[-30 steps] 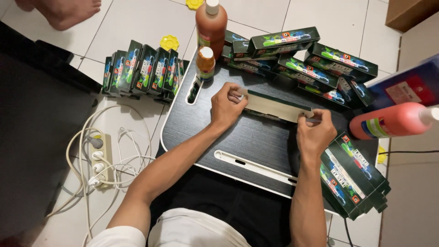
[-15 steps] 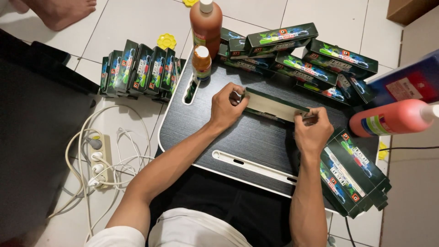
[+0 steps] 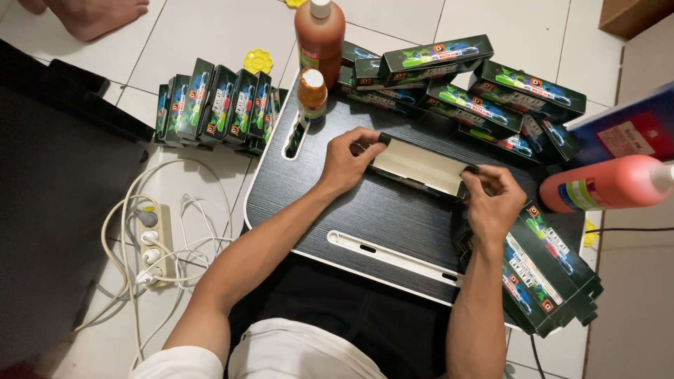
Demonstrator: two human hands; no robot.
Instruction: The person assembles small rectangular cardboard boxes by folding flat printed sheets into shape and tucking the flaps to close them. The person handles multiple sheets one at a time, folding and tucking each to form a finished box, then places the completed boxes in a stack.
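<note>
I hold a long, dark carton [image 3: 421, 167] with a pale cardboard inside over a black lap tray [image 3: 365, 217]. My left hand [image 3: 347, 160] pinches the carton's left end. My right hand [image 3: 495, 200] grips its right end. The carton lies tilted, its open pale face turned up towards me.
Several dark printed cartons lie in a heap at the tray's far edge [image 3: 484, 88], in a row on the floor at left [image 3: 217, 105], and stacked at right [image 3: 547, 274]. Two orange bottles [image 3: 319, 35] [image 3: 311, 95] stand near; a red bottle [image 3: 607, 184] lies at right. A power strip with cables [image 3: 158, 242] sits at left.
The carton has turned so its pale inside faces up more widely. Both hands stay at its ends, with my right hand slightly lower.
</note>
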